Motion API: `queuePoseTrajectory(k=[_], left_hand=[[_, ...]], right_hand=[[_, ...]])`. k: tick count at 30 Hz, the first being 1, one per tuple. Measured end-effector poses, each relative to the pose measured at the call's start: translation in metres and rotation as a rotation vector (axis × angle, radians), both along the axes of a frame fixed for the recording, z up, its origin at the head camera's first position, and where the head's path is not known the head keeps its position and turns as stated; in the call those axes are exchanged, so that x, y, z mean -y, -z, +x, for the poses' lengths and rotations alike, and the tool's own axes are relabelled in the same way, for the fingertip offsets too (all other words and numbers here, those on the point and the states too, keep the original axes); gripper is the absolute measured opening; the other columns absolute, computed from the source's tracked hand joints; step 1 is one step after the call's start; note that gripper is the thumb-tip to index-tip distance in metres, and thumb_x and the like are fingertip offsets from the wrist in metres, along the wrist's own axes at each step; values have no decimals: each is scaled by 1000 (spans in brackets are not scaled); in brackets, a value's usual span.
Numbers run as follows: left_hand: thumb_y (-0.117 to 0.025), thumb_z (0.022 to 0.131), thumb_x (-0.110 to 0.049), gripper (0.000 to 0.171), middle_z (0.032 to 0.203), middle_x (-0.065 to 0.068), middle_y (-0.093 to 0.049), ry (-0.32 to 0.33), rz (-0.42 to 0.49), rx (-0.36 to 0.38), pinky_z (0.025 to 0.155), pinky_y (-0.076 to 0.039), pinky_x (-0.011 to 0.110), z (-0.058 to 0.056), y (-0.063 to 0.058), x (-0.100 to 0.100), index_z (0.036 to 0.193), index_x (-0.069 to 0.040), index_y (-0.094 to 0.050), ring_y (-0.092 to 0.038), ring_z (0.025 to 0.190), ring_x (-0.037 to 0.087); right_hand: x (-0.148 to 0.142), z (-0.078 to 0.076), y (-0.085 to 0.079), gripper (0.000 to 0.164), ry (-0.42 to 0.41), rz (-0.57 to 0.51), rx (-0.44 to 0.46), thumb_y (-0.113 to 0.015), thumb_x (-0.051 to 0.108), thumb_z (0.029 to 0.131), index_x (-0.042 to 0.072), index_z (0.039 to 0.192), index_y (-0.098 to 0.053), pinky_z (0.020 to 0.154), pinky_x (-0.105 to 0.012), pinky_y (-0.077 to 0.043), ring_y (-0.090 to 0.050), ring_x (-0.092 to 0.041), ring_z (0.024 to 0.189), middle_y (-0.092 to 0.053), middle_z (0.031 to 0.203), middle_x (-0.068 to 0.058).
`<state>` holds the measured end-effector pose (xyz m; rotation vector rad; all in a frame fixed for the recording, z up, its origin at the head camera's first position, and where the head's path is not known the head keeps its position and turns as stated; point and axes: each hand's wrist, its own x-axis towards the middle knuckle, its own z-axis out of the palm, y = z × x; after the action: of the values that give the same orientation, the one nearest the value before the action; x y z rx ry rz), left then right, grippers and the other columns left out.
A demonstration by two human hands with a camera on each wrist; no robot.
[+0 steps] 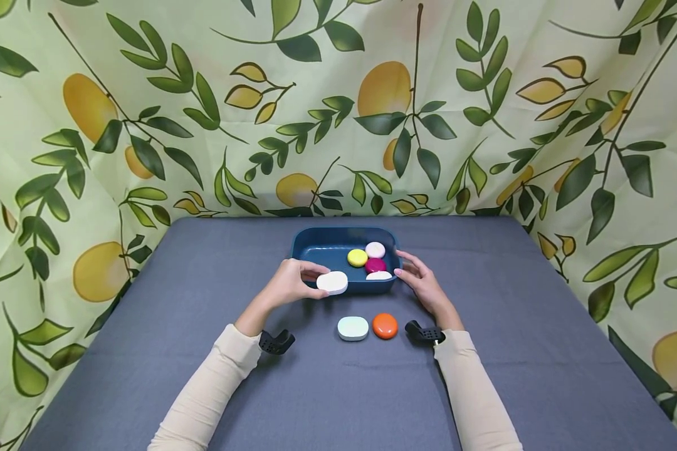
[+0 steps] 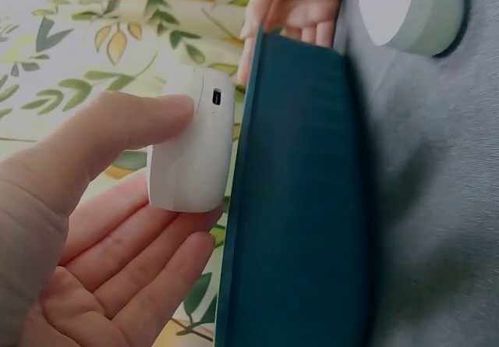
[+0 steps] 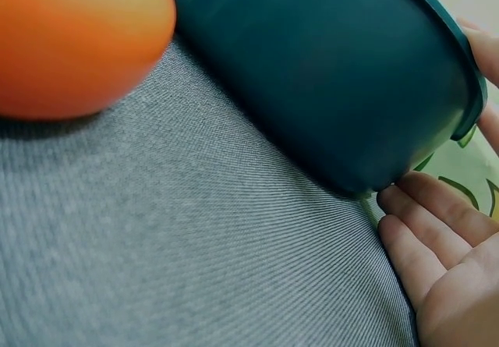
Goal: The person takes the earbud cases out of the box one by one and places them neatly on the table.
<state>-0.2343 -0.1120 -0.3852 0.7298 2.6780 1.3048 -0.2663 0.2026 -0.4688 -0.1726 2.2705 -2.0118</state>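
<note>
- The left grip is clamping on a white case: the thumb is pressing one edge, while fingertips are bracing the edge opposite.
- The case is sitting right at the fingertips, to the right of the left palm, and its long axis is running roughly left to right, much as the dark blue bin is lying.
- It is hanging by the near rim, toward the bin's left end; the left wrist view is showing it above rim level, though whether it is touching the rim I cannot tell.
- The left hand is being the nearer one to it; the right grip is keeping to the bin's far end on the right, thumb and fingers parted, fingertips touching the end wall.
- The case is looking smooth, glossy and rounded-oblong, with a fine seam and a small dark port showing near the thumb.
- Inside the bin, a yellow disc, a pale pink one, a magenta one and a partly hidden white piece are clustering toward the right.
- On the grey-covered counter, a pale mint case and an orange disc are lying side by side, just in front of the bin.
</note>
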Motion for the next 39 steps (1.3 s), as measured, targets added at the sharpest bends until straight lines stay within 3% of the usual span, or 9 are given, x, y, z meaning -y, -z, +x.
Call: queuePoseTrajectory(k=[10, 14, 20, 26, 32, 36, 39], left_hand=[[-85, 69, -13, 40, 102, 17, -75, 61, -30, 81, 84, -60, 40, 18, 1, 8, 105, -1, -73, -74, 91, 23], [-85, 69, -12, 39, 101, 17, -75, 84, -47, 91, 82, -60, 39, 21, 2, 12, 104, -1, -73, -74, 89, 23], [-86, 68, -10, 38, 101, 17, -75, 108, -38, 139, 77, -60, 25, 24, 8, 17, 103, -1, -73, -75, 91, 24], [-86, 67, -6, 39, 101, 20, -75, 121, -6, 209, 79, -61, 30, 24, 17, 20, 103, 3, -72, -74, 92, 25], [-86, 67, -6, 39, 100, 20, -75, 134, -33, 223, 77, -61, 27, 25, 20, 21, 101, 4, -72, -74, 90, 25], [-86, 66, -4, 38, 98, 21, -75, 150, -45, 232, 74, -60, 23, 24, 23, 24, 100, 6, -72, -74, 88, 24], [-86, 65, -4, 38, 97, 20, -75, 160, -60, 234, 73, -60, 23, 23, 25, 27, 100, 5, -72, -74, 87, 22]], right_hand=[[0, 1, -1, 55, -4, -19, 20, -57, 15, 96, 12, 147, -36, 118, -52, -26, -37, -36, 136, -38, 150, -27], [-1, 0, 0, 56, -2, -19, 16, -58, 15, 95, 12, 147, -37, 118, -53, -27, -38, -36, 136, -39, 149, -28], [0, -1, 1, 56, -7, -12, 28, -58, 17, 96, 15, 147, -37, 117, -52, -28, -38, -34, 135, -38, 149, -26], [0, 0, 2, 55, -12, -36, 7, -57, 13, 96, 10, 147, -36, 115, -47, -29, -38, -32, 133, -39, 148, -28], [-1, 2, -1, 55, -4, -25, 7, -57, 14, 96, 11, 147, -36, 114, -45, -31, -46, -16, 121, -40, 148, -26], [0, 2, -1, 55, -6, -19, 7, -57, 14, 96, 11, 147, -36, 114, -46, -31, -46, -20, 125, -40, 148, -26], [1, 1, -1, 55, -6, -17, 7, -56, 13, 97, 11, 147, -36, 114, -46, -31, -39, -32, 133, -40, 149, -26]])
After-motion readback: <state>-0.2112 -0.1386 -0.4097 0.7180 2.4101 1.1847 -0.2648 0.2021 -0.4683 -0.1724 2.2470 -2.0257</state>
